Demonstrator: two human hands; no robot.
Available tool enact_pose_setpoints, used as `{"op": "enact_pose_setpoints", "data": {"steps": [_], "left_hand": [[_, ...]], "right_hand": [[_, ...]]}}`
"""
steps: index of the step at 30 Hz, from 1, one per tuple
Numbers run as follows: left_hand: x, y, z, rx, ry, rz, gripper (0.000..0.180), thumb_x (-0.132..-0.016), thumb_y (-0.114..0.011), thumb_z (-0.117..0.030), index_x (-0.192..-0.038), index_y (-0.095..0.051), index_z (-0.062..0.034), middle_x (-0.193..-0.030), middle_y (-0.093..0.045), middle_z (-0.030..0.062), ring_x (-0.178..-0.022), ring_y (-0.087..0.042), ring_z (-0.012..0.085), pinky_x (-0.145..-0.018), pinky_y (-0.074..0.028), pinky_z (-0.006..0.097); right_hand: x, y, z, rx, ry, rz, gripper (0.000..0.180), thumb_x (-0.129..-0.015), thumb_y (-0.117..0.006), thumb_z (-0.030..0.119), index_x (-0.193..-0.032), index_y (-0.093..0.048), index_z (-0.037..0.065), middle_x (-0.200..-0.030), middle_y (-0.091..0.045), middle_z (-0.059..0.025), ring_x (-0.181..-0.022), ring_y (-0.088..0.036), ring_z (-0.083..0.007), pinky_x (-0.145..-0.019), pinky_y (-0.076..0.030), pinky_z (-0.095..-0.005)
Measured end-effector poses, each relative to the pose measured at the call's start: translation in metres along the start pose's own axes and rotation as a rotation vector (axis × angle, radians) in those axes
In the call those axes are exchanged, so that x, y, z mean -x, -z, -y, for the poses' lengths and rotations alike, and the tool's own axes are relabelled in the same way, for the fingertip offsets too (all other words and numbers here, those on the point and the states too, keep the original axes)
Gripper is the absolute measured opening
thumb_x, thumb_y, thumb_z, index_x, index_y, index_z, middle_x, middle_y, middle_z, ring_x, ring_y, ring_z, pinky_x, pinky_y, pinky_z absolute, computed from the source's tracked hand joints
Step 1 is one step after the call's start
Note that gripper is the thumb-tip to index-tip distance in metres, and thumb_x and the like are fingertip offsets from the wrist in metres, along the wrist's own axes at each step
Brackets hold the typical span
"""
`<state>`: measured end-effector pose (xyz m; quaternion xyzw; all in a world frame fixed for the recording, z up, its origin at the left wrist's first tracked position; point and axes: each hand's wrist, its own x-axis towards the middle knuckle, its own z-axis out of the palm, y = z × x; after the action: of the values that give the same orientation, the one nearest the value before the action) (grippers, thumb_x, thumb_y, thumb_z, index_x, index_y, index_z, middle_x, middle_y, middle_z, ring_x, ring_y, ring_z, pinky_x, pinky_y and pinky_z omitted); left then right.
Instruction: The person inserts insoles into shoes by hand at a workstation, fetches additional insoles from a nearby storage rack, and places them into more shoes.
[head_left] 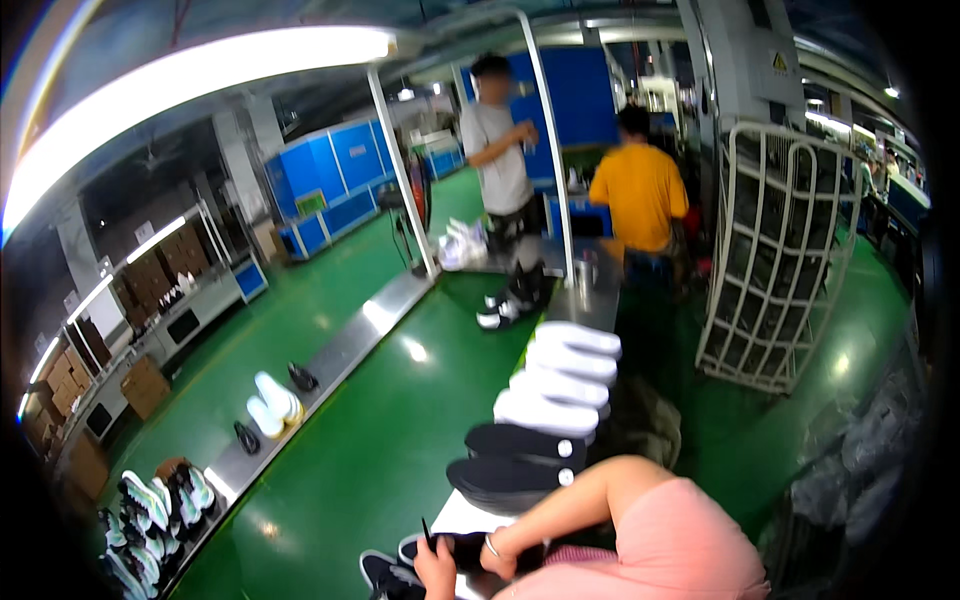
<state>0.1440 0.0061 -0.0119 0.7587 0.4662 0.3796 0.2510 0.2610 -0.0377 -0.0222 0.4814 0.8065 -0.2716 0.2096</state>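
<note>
At the lower edge, my left hand (435, 570) is closed around a thin dark pointed piece (427, 533) that sticks up past the fingers; its kind is unclear. My right hand (500, 560), with a bracelet at the wrist, reaches in from the right and grips a black shoe (466, 547) lying between the hands. Its fingertips are partly hidden. Just left of them is another black shoe (385, 575) with a white edge. Beyond my right forearm, black insoles (510, 485) lie stacked on the bench, with white insoles (560, 380) in a row farther along.
A narrow metal bench (340, 345) on the left carries shoes and pale insoles (272, 405); more shoes (150, 520) crowd its near end. A white wire cage cart (770, 260) stands at right. One person (500, 150) stands ahead; another in yellow (638, 195) faces away.
</note>
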Motion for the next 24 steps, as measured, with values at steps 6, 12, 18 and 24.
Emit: {"op": "enact_pose_setpoints", "data": {"steps": [6, 12, 18, 24], "left_hand": [[0.037, 0.037, -0.013, -0.1, 0.006, 0.102, 0.031, -0.08, -0.051, -0.024, -0.096, -0.052, 0.0023, -0.085, -0.056, 0.0251, -0.082, -0.053, 0.0403, -0.072, -0.042, 0.042], [0.033, 0.011, 0.023, -0.013, 0.019, 0.029, 0.029, -0.076, -0.054, -0.023, -0.089, -0.051, 0.0024, -0.071, -0.057, 0.025, -0.068, -0.056, 0.0398, -0.058, -0.043, 0.041], [0.019, 0.012, -0.004, 0.071, 0.104, 0.082, 0.021, -0.078, -0.054, -0.019, -0.084, -0.05, 0.0015, -0.069, -0.058, 0.0188, -0.064, -0.058, 0.0323, -0.059, -0.043, 0.037], [0.027, 0.01, 0.003, 0.169, 0.165, 0.087, 0.017, -0.078, -0.055, -0.016, -0.08, -0.051, 0.0009, -0.066, -0.059, 0.0111, -0.06, -0.057, 0.0195, -0.058, -0.043, 0.029]], "right_hand": [[0.007, -0.024, 0.03, -0.09, 0.059, 0.035, 0.027, -0.065, -0.05, 0.011, -0.085, -0.061, -0.003, -0.084, -0.06, -0.017, -0.078, -0.058, -0.0288, -0.068, -0.045, -0.037], [0.009, -0.024, 0.015, -0.044, 0.137, 0.067, 0.028, -0.064, -0.049, 0.012, -0.084, -0.061, -0.004, -0.082, -0.06, -0.0183, -0.076, -0.058, -0.03, -0.068, -0.045, -0.0376], [0.027, -0.006, 0.005, -0.169, 0.069, 0.046, 0.028, -0.065, -0.047, 0.01, -0.085, -0.061, -0.005, -0.084, -0.06, -0.02, -0.079, -0.058, -0.031, -0.068, -0.045, -0.0384], [0.023, -0.009, 0.012, -0.176, 0.034, 0.089, 0.033, -0.068, -0.05, 0.015, -0.094, -0.058, -0.004, -0.091, -0.059, -0.0201, -0.085, -0.056, -0.031, -0.072, -0.044, -0.0378]]}}
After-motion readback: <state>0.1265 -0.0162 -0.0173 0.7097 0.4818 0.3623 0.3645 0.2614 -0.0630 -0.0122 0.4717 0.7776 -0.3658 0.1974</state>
